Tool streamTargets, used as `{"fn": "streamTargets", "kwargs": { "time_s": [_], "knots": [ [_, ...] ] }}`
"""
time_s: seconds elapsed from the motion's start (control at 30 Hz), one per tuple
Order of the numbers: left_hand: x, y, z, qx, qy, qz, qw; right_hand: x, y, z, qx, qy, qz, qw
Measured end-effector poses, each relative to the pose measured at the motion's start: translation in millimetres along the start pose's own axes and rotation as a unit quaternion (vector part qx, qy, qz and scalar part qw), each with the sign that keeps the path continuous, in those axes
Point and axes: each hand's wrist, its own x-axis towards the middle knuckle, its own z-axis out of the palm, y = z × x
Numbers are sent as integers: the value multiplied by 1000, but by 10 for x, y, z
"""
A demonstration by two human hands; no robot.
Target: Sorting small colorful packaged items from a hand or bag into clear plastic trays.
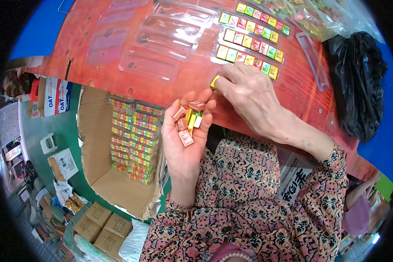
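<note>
- Because the right hand (250,94) lies over the near edge of the lowest row, the bottoms of some sweets (249,60) in the filled clear tray (216,53) are hidden.
- That hand's fingertips are partly out of sight behind its own knuckles, so only part of the yellow sweet (213,81) in its grip shows.
- Sweets overlap in the left palm; some wrappers are half covered, and their number is hard to make out.
- Glare washes over the other clear trays (150,65) further left on the red tabletop (113,76).
- Cut off by the top of the view is a clear bag (308,22) of sweets; beside it sits a crumpled black bag (356,87).
- Packs (133,144) inside the cardboard box (96,131) are too small to tell apart, and the left hand and forearm stand in front of its right side.
- The right forearm slants in from the lower right, back of the hand up, thumb and finger clamped on the yellow sweet just below the filled tray.
- The left hand (175,139) is palm up, its grip a loose cup, fingers curled but apart around the wrapped pile (181,125).
</note>
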Motion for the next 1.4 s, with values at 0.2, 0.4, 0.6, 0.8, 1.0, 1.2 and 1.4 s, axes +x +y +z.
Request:
{"fn": "streamTargets", "kwargs": {
  "time_s": [0.2,0.4,0.6,0.8,1.0,1.2,1.4],
  "knots": [
    [-5,-36,22,-2,9,-1,1000,-65,50,122,-23,20,-13,999],
    [-29,-38,-2,-13,15,15,1000,-204,-6,84,8,68,-10,998],
    [3,53,34,-101,-98,11,990,-385,71,71,-30,32,-14,999],
    [154,89,362,-14,-68,24,997,-144,184,-276,46,33,39,998],
    [288,105,273,-20,-156,-9,988,403,-6,-390,110,21,-77,991],
    [353,153,384,4,-80,-5,997,517,67,-297,100,-41,-84,991],
    [371,332,566,28,-17,6,999,970,452,-428,195,25,108,974]
  ]
}}
